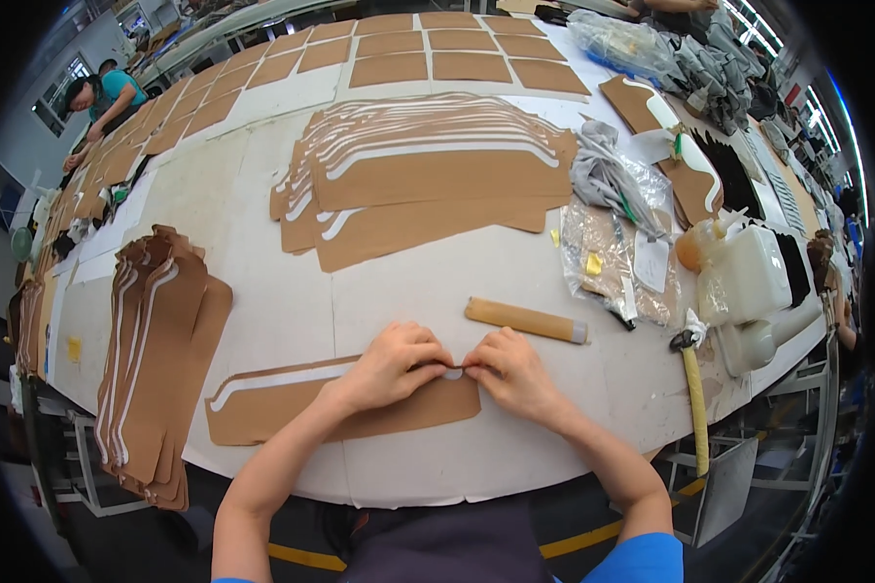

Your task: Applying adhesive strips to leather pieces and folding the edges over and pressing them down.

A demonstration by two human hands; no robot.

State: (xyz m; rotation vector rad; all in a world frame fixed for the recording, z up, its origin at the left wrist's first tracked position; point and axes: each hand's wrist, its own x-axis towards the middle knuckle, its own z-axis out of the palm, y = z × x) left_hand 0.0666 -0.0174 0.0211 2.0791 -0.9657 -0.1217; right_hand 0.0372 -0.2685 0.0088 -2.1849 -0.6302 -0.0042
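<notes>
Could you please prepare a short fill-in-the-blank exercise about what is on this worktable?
1. The left hand and the right hand both touch a brown panel whose strip is coloured ____.
2. Of the two hands, the one nearer the flat tan bar is the ____ one.
3. The pile of panels overhanging the edge of the table lies to the ____ of the brown panel.
4. The long tool handle near the white jug is coloured ____.

Missing words: white; right; left; yellow.
</notes>
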